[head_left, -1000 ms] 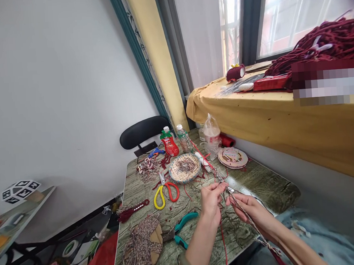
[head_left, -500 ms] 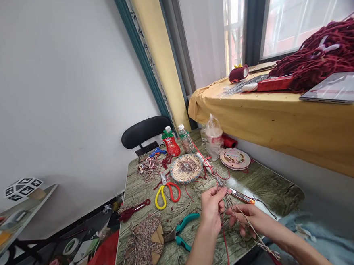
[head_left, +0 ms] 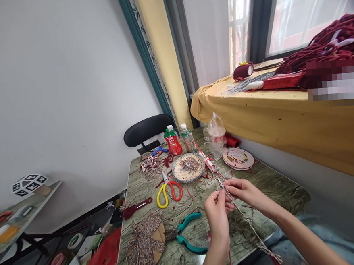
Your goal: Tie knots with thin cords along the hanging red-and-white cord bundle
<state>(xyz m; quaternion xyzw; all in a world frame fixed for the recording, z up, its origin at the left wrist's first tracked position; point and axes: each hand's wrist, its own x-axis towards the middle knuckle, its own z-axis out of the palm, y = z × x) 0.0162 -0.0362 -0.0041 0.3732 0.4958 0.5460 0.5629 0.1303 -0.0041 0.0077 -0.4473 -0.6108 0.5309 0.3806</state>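
Note:
Both hands meet at a long multicoloured cord (head_left: pixel 245 218) stretched from the table's far side toward my lap. My left hand (head_left: pixel 217 210), with a ring on one finger, is closed with its fingertips pinched on the cord. My right hand (head_left: pixel 241 190) pinches the same cord just beside the left fingertips. Red thread (head_left: pixel 202 153) runs from the bottle area down to the cord's upper part, and a red strand hangs below my left hand. Left of my hands lie pliers with teal handles (head_left: pixel 192 234) and a card wound with mottled yarn (head_left: pixel 145 243).
Scissors with yellow and red handles (head_left: pixel 168 187) lie near a woven plate (head_left: pixel 175 175) of thread scraps. Behind stand a red pouch (head_left: pixel 174 144), a plastic bottle (head_left: pixel 186 138) and a bagged cup (head_left: pixel 217 137). Dark red cord (head_left: pixel 307 50) heaps on the yellow-covered ledge (head_left: pixel 242 111).
My right hand has moved up along the cord to meet my left fingertips. My left hand has shifted slightly down and right. The view has turned a little.

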